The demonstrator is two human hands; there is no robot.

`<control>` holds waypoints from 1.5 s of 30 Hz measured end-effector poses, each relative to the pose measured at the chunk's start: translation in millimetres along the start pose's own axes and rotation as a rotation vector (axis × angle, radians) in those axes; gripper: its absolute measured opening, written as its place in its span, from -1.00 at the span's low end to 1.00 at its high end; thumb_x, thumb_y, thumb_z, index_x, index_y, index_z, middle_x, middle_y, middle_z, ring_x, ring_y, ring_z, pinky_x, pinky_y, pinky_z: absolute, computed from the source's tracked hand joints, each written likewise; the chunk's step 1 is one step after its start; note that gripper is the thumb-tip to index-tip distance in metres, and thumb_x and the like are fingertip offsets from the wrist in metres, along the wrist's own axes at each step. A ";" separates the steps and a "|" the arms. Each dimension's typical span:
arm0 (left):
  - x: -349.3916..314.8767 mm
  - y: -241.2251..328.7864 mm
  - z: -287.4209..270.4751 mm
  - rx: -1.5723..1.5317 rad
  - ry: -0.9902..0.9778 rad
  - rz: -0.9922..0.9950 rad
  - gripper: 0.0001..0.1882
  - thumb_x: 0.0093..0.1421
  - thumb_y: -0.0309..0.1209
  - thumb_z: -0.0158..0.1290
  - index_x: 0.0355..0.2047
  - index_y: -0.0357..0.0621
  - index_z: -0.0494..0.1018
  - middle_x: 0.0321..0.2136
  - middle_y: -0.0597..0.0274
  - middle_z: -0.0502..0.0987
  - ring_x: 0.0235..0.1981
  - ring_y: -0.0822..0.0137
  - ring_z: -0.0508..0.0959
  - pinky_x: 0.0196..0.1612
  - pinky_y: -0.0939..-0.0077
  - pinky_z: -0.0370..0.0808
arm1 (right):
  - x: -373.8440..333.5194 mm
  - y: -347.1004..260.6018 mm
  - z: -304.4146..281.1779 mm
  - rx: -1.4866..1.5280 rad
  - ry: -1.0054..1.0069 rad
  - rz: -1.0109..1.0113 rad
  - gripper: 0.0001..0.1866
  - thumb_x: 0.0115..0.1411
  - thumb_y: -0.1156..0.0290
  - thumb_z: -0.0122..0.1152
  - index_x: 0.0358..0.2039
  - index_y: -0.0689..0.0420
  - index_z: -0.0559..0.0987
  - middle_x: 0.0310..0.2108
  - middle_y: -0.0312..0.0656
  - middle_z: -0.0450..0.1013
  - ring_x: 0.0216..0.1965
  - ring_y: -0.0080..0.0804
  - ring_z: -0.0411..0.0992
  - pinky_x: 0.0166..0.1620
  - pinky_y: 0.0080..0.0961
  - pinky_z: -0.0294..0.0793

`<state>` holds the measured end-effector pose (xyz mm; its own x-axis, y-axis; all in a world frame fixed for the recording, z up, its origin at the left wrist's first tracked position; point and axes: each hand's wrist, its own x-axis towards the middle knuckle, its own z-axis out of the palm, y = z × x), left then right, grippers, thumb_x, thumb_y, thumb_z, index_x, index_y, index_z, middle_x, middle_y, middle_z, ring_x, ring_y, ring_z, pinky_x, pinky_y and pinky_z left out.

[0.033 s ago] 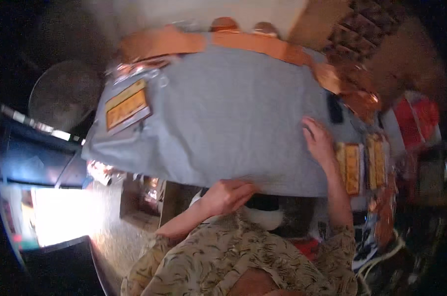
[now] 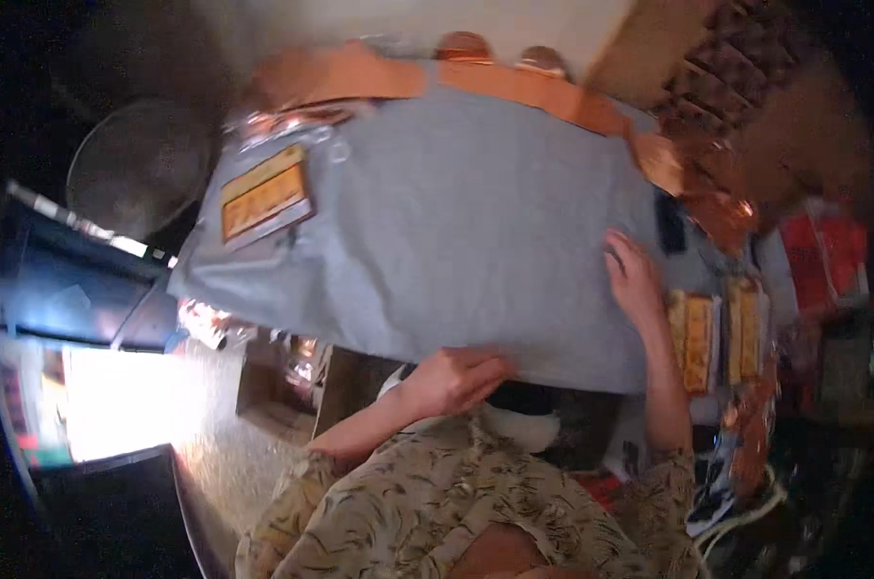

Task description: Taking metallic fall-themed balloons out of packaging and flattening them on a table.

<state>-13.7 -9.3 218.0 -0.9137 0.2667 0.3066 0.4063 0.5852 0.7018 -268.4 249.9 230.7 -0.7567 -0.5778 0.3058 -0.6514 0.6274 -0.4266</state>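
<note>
A grey cloth (image 2: 476, 203) covers the table in front of me, with soft creases toward its left side. At the cloth's near edge is my left hand (image 2: 456, 380). Its fingers are pressed together, and the fingertips are smeared by motion, so what they pinch cannot be made out. My right hand (image 2: 636, 280) lies on the right part of the cloth, fingers stretched forward and apart, holding nothing. Just beyond it rests a small dark flat object (image 2: 669, 222). Beside my right forearm are two yellow-orange flat packs (image 2: 694, 340) (image 2: 744, 333).
Another yellow-orange pack (image 2: 265, 196) lies at the far left. Orange-brown strips (image 2: 514, 87) line the far edge, with crinkled clear wrapping (image 2: 283, 124) at the left. A red and white bag (image 2: 823, 253) stands at the right. Below the table's left side is an open box (image 2: 281, 386).
The whole view has shifted slightly, so the table sits a little farther right in it. Both hands keep nearly the same places on the cloth.
</note>
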 end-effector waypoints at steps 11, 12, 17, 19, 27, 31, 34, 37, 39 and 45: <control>-23.2 -30.4 -82.4 0.052 0.110 -0.076 -0.74 0.20 -0.49 0.18 -0.08 -0.13 0.56 -0.29 0.10 0.63 -0.32 0.04 0.66 -0.24 0.25 0.63 | 47.9 104.0 38.5 -0.256 0.180 0.064 -0.62 0.31 0.55 0.06 0.14 0.26 0.47 0.21 0.08 0.40 0.22 0.08 0.35 0.27 -0.15 0.31; -26.8 -32.7 -89.3 0.042 0.103 -0.058 -0.74 0.20 -0.49 0.18 -0.08 -0.13 0.56 -0.29 0.10 0.63 -0.32 0.04 0.66 -0.24 0.25 0.63 | 47.1 110.0 41.6 -0.285 0.222 0.050 -0.60 0.29 0.59 0.03 0.15 0.23 0.47 0.19 0.07 0.42 0.22 0.06 0.35 0.27 -0.16 0.32; -29.5 -29.8 -137.5 0.081 0.095 -0.146 -0.73 0.15 -0.56 0.23 -0.11 -0.16 0.60 -0.25 0.06 0.67 -0.31 0.07 0.69 -0.27 0.28 0.64 | 52.3 111.7 58.8 -0.283 0.364 0.013 -0.56 0.24 0.65 0.00 0.14 0.18 0.50 0.12 0.03 0.48 0.17 0.04 0.40 0.26 -0.15 0.33; -24.7 -34.5 -149.9 0.047 0.079 -0.083 -0.73 0.15 -0.58 0.23 -0.11 -0.17 0.61 -0.28 0.06 0.67 -0.32 0.07 0.69 -0.27 0.29 0.64 | 56.7 93.4 60.3 -0.284 0.369 0.024 -0.57 0.23 0.66 0.01 0.12 0.19 0.51 0.11 0.01 0.48 0.16 0.03 0.41 0.25 -0.17 0.35; 59.3 -52.6 -156.5 0.137 -0.029 0.079 -0.79 0.16 -0.59 0.21 -0.17 -0.18 0.62 -0.28 0.09 0.68 -0.32 0.07 0.69 -0.28 0.32 0.64 | 47.4 81.4 48.6 -0.290 0.436 0.099 -0.64 0.23 0.64 0.05 0.06 0.24 0.53 0.10 0.00 0.49 0.16 0.02 0.41 0.22 -0.19 0.40; 111.3 -61.3 -145.5 0.125 -0.059 0.119 -0.81 0.17 -0.60 0.21 -0.19 -0.19 0.63 -0.26 0.09 0.68 -0.30 0.07 0.69 -0.25 0.32 0.63 | 49.6 75.9 52.6 -0.352 0.387 0.144 -0.67 0.26 0.58 0.02 0.03 0.24 0.54 0.11 -0.03 0.49 0.16 0.00 0.41 0.22 -0.18 0.39; 160.0 -60.9 -119.1 0.073 -0.083 0.173 -0.84 0.21 -0.55 0.18 -0.19 -0.19 0.64 -0.25 0.04 0.67 -0.29 0.02 0.67 -0.20 0.29 0.62 | 47.9 76.2 53.2 -0.407 0.382 0.155 -0.68 0.27 0.55 -0.01 0.01 0.25 0.55 0.11 -0.05 0.50 0.16 0.00 0.41 0.22 -0.18 0.39; 228.6 -61.9 -73.3 0.112 -0.069 0.261 -0.84 0.26 -0.47 0.14 -0.18 -0.19 0.63 -0.24 -0.01 0.65 -0.24 -0.07 0.65 -0.15 0.22 0.60 | 48.1 81.7 55.2 -0.392 0.412 0.152 -0.68 0.28 0.54 -0.02 0.01 0.25 0.55 0.11 -0.03 0.49 0.17 0.01 0.40 0.23 -0.17 0.38; 281.2 -77.8 -32.3 0.132 -0.027 0.328 -0.82 0.27 -0.44 0.11 -0.15 -0.18 0.61 -0.16 0.00 0.63 -0.14 -0.05 0.63 -0.09 0.18 0.59 | 44.9 77.5 56.1 -0.398 0.381 0.123 -0.68 0.27 0.54 0.02 0.02 0.26 0.55 0.11 -0.01 0.49 0.17 0.01 0.40 0.24 -0.16 0.38; 396.0 -116.0 60.7 0.361 0.029 0.312 -0.69 0.21 -0.32 0.14 -0.08 -0.18 0.54 0.03 -0.01 0.56 0.04 -0.12 0.55 0.04 0.06 0.54 | 30.8 54.6 13.6 -0.250 0.319 -0.021 -0.61 0.17 0.57 0.19 0.04 0.27 0.52 0.13 0.03 0.46 0.20 0.02 0.38 0.24 -0.14 0.35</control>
<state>-422.2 74.9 219.0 -0.7452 0.4537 0.4887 0.6336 0.7102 0.3068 -326.6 259.2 205.2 -0.6966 -0.4254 0.5777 -0.6302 0.7476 -0.2093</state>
